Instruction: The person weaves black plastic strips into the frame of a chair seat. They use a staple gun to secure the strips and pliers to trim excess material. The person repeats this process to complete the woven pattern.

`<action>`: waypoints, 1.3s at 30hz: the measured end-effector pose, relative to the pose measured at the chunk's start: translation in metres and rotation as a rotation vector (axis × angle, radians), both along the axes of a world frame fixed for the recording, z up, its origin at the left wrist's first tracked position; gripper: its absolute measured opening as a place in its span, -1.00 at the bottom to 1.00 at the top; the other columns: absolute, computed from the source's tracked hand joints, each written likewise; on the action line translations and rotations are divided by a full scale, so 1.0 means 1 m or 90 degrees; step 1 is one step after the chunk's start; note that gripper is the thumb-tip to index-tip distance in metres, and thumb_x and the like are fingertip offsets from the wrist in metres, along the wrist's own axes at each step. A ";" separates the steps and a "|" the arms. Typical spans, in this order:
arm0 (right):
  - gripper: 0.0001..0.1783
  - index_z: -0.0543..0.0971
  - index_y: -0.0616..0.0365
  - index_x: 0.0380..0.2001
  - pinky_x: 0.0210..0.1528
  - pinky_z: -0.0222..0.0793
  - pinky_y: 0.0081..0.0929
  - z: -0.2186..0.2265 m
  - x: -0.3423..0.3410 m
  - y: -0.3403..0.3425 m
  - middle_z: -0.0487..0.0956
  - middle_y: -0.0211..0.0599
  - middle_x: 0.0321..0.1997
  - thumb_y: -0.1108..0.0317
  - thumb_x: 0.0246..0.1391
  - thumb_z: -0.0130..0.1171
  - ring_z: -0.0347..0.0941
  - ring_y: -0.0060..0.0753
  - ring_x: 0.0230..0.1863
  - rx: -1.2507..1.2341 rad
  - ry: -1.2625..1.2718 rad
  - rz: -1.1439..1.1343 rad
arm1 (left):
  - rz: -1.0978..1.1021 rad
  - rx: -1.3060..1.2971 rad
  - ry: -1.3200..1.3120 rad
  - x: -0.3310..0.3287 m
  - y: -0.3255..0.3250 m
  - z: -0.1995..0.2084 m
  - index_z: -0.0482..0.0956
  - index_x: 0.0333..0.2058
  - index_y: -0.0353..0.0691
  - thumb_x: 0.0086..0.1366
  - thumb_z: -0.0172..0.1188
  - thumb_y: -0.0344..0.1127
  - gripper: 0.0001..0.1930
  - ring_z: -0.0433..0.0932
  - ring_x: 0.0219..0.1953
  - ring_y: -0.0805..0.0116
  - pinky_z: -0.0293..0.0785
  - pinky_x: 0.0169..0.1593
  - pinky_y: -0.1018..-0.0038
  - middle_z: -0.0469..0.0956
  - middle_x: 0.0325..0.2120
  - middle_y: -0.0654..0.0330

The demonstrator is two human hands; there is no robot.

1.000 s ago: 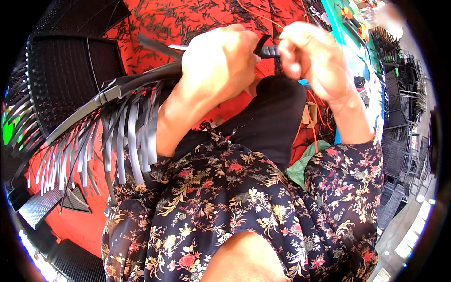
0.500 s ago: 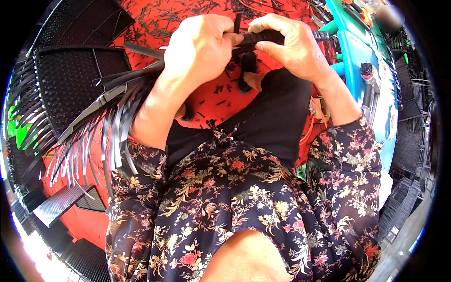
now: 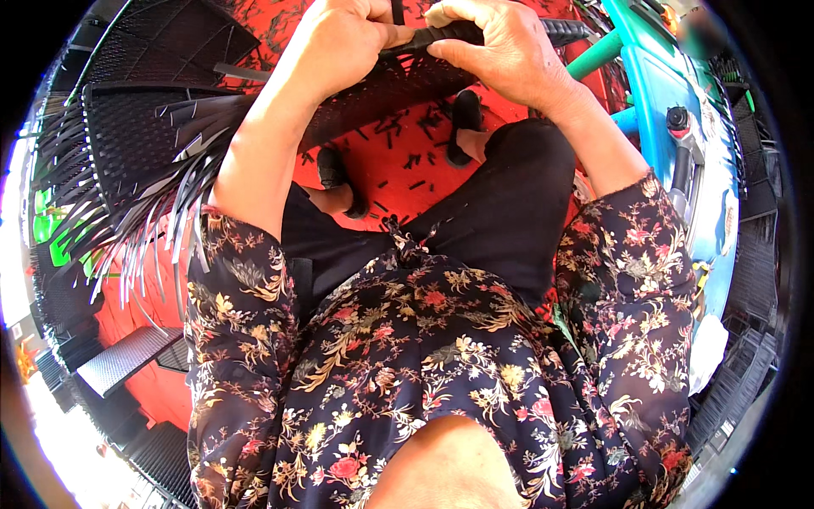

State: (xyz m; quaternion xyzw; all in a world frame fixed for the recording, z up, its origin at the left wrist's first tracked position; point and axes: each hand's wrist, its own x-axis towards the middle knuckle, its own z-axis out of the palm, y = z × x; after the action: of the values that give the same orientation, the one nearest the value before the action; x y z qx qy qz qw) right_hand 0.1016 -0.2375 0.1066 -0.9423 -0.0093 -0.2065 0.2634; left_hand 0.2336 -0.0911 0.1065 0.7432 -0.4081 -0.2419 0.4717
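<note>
High in the view, both hands are at a dark rod-like frame edge (image 3: pixel 566 32) wrapped in black strip. My left hand (image 3: pixel 339 47) is closed, its thumb and fingers pinching a flat black strip (image 3: pixel 398 12) that stands up from the edge. My right hand (image 3: pixel 513 55) wraps round the edge, thumb on the near side and fingers over the top. Below the edge hangs a dark woven panel (image 3: pixel 365 102), partly behind my left forearm. Loose grey-black strip ends (image 3: pixel 174 182) fan out beside that forearm.
Black woven panels (image 3: pixel 136 127) lean at the left. Black scraps (image 3: pixel 394 127) litter the red floor (image 3: pixel 381 182). At the right stands a blue-green table or stand (image 3: pixel 657 93) with a black-and-grey power tool (image 3: pixel 681 153) on it. More dark panels (image 3: pixel 742 365) stack at the far right.
Both hands have moved up and slightly left with the wrapped edge. The woven panel now shows below them, and the strip bundle at the left has shifted. Both hands keep their grip.
</note>
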 end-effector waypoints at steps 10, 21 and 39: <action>-0.62 0.56 0.20 -0.17 -0.06 0.43 -0.34 -0.001 -0.005 -0.002 0.59 -0.15 -0.23 0.34 -0.12 0.32 0.54 -0.11 -0.18 -0.157 -0.098 -0.031 | -0.086 -0.034 -0.265 0.019 -0.011 -0.014 0.41 -0.64 -0.29 0.16 0.24 -0.29 -0.71 0.19 -0.63 0.52 0.14 -0.52 0.43 0.21 -0.76 0.29; -0.14 0.40 0.40 0.05 -0.09 0.45 -0.36 0.018 -0.264 -0.162 0.62 0.03 -0.16 -0.05 -0.18 0.41 0.58 -0.27 -0.18 -0.258 0.350 -0.857 | -0.048 -0.010 -0.115 0.017 0.011 -0.010 0.39 -0.68 -0.26 0.09 0.32 -0.29 -0.68 0.20 -0.61 0.62 0.14 -0.51 0.51 0.24 -0.73 0.42; -0.59 0.43 0.26 -0.15 -0.41 0.38 -0.58 0.045 -0.261 -0.137 0.48 -0.40 -0.47 0.36 -0.06 0.31 0.44 -0.56 -0.50 0.256 0.150 -0.592 | -0.069 0.043 -0.006 0.006 -0.010 -0.030 0.44 -0.65 -0.26 0.07 0.34 -0.35 -0.74 0.24 -0.64 0.57 0.18 -0.52 0.47 0.32 -0.75 0.34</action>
State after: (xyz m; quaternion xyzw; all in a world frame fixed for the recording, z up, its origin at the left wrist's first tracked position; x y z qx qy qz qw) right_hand -0.1599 -0.3744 0.1515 -0.7944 0.4800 -0.1917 0.3190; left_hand 0.2399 -0.1011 0.0769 0.7366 -0.4416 -0.2770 0.4309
